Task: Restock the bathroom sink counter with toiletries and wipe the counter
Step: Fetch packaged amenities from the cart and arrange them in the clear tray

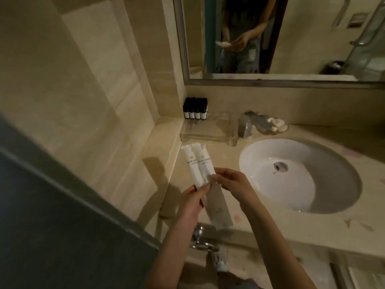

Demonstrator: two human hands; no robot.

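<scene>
Two long white toiletry packets [198, 163] with printed logos stick up from my left hand [194, 198], which grips their lower ends above the counter's left part. My right hand [231, 184] pinches the top of a third, greyish flat packet [219, 207] that hangs down between my hands. A clear tray [208, 130] stands at the back left of the beige counter [312, 226], with several small dark bottles [49, 108] lined up in its far left corner.
A white oval sink [300, 176] takes up the counter's middle. Behind it are the chrome faucet [246, 124] and a dish of small round white items [275, 125]. A mirror [281, 38] hangs above. A chrome towel ring [203, 239] sits below the counter's front edge.
</scene>
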